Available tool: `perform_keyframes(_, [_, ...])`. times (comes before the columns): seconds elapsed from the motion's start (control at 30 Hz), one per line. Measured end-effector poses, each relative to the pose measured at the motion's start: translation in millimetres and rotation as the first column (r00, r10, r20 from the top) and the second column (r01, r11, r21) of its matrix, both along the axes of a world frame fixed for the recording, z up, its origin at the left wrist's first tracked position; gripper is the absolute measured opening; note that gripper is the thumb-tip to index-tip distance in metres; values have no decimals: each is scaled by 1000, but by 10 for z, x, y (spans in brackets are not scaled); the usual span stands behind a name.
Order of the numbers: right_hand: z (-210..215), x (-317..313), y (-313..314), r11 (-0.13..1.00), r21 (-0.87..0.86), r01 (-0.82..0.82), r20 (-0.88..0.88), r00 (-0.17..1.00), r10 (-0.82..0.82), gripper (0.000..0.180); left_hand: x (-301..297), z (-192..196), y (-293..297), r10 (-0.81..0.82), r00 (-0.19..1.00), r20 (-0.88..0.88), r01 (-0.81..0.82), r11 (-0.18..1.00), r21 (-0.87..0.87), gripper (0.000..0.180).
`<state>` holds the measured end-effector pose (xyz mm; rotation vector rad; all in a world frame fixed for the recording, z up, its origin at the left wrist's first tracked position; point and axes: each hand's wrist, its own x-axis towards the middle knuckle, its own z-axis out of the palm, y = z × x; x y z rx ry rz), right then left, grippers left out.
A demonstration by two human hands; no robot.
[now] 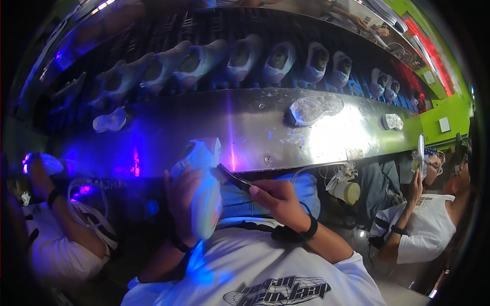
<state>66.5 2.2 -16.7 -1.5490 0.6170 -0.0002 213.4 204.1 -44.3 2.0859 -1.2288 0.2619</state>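
Observation:
My left hand [182,196] grips a white shoe [204,188] upright against my chest, sole side turned toward my right. My right hand [278,200] holds a thin dark brush-like tool [232,177] whose tip touches the shoe's upper edge. Both wrists wear dark bands. Just beyond my hands runs a shiny metal bench top [255,132]. A clear sole [312,108] lies on it to the right, and another sole [108,121] lies to the left.
A moving rack behind the bench carries several white shoes [240,58] in a row. A person in a white shirt [423,229] sits at my right holding a sole up. Another person's arm [51,204] works at my left. A small cup [347,192] hangs under the bench.

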Motion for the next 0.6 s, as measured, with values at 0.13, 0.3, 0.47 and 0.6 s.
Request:
perform_keyframes(0.13, [216, -134, 41, 999, 29, -24, 52, 998, 22, 27, -22, -8, 3, 27, 1000, -1, -27, 999, 24, 65])
perform_keyframes(0.3, [249, -250, 97, 979, -206, 7, 177, 984, 30, 26, -38, 131, -136, 36, 999, 13, -37, 998, 57, 68])
perform_keyframes(0.47, [385, -336, 81, 965, -261, 7, 259, 964, 63, 25, -48, 370, -300, 31, 1000, 3, -31, 996, 84, 74])
perform_keyframes(0.6, [516, -386, 56, 939, -343, 34, 307, 949, 78, 24, -44, 413, -404, 34, 999, -13, -34, 998, 45, 71])
